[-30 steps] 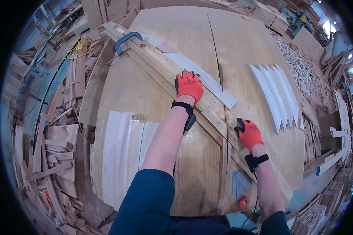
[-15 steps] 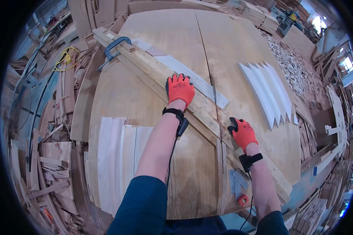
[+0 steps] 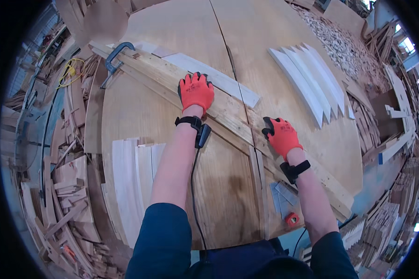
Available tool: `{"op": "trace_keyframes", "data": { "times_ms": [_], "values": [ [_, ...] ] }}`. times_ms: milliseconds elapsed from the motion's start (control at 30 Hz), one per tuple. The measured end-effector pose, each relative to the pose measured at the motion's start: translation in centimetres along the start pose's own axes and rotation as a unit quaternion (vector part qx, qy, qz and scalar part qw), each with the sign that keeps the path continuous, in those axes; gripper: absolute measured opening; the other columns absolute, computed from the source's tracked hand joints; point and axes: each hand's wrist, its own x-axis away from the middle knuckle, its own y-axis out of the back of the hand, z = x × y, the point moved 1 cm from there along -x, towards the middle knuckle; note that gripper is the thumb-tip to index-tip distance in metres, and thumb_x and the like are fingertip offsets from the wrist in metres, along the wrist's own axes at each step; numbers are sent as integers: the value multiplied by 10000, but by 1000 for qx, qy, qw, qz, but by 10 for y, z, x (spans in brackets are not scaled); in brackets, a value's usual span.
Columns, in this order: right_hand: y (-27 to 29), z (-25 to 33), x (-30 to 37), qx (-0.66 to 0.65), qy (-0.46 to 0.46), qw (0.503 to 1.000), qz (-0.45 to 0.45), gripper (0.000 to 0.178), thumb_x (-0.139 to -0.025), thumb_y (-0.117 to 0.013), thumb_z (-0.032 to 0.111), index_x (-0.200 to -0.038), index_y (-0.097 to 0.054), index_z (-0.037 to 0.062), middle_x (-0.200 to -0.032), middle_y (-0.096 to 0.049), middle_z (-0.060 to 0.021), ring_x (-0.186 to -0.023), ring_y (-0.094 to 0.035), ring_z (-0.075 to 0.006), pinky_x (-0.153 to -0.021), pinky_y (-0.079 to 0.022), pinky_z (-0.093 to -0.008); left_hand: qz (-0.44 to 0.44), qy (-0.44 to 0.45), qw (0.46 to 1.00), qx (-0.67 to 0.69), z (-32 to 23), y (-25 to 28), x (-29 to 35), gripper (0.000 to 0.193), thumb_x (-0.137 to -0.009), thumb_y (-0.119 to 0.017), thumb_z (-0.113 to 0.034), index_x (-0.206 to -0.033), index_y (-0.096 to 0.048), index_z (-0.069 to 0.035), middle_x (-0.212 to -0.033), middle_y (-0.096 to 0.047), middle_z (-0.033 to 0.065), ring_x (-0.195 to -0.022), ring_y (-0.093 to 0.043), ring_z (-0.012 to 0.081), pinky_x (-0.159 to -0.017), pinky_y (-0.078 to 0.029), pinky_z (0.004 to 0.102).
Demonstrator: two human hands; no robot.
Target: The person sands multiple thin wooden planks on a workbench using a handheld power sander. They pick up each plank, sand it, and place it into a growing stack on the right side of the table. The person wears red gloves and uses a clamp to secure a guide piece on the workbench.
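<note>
A long wooden beam [image 3: 226, 122] lies slantwise across a big plywood sheet [image 3: 228, 186]. A blue C-clamp [image 3: 115, 56] grips its far left end. My left hand [image 3: 196, 93], in a red glove with black fingertips, presses on the beam, fingers stretched and spread. Farther down the beam, my right hand [image 3: 282, 136] in a matching glove is curled closed near its far edge. What lies under those fingers, if anything, is hidden. A pale flat board [image 3: 214, 76] runs along the beam's far side. Between my hands, a dark seam or cut crosses the sheet.
White strips with pointed ends [image 3: 307, 86] lie at right, pale boards [image 3: 128, 176] at left. A metal square [image 3: 283, 199] and a red tape measure [image 3: 292, 219] sit near the front edge. Scrap wood [image 3: 70, 200] crowds the left floor; a blurred round patch covers the upper left.
The view has tilted, so the sheet, beam and clamp appear higher and farther left. Both hands keep nearly the same places along the beam.
</note>
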Motion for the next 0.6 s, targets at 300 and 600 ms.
{"op": "trace_keyframes", "data": {
  "times_ms": [300, 600],
  "values": [
    [2, -35, 124, 10, 76, 996, 54, 373, -899, -678, 320, -1219, -640, 132, -1231, -630, -146, -1134, -623, -335, -918, -530, -476, 8, -2, 999, 42, -38, 55, 129, 464, -925, -542, -403, -1272, -665, -119, -1407, -596, 96, -1349, -481, 319, -1172, -284, 463],
    [-36, -13, 155, 66, 91, 990, -87, 540, -870, -733, 429, -1231, -610, 46, -1243, -606, -149, -1172, -591, -337, -941, -509, -461, -38, -3, 995, 96, -42, 77, 248, 372, -871, -636, -360, -1158, -696, -132, -1289, -646, 73, -1256, -528, 285, -1142, -312, 450]
  ]
}}
